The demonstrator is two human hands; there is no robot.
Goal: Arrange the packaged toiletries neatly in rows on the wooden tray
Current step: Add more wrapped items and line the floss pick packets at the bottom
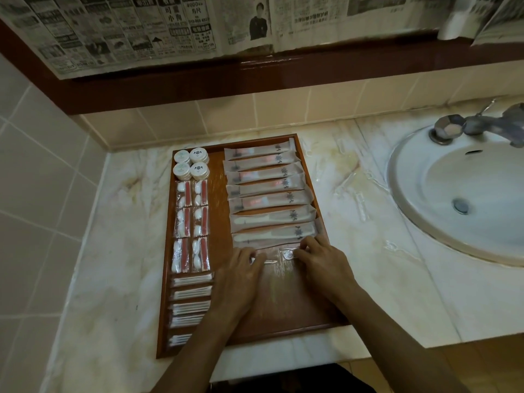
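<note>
Illumination is dim and warm, with a yellowish cast overall. Light arrives from above: specular glare shows on the glossy brown ledge and on wet patches of the marble table. The basin is the brightest area, without clipping. The bare wood of the tray carries a soft sheen. Shadows are weak and diffuse. Wide-angle distortion bows the wall tiles and ledge toward the edges. The newspaper print is soft; the tap is smeared. Corners darken; the lower edge is near black.
</note>
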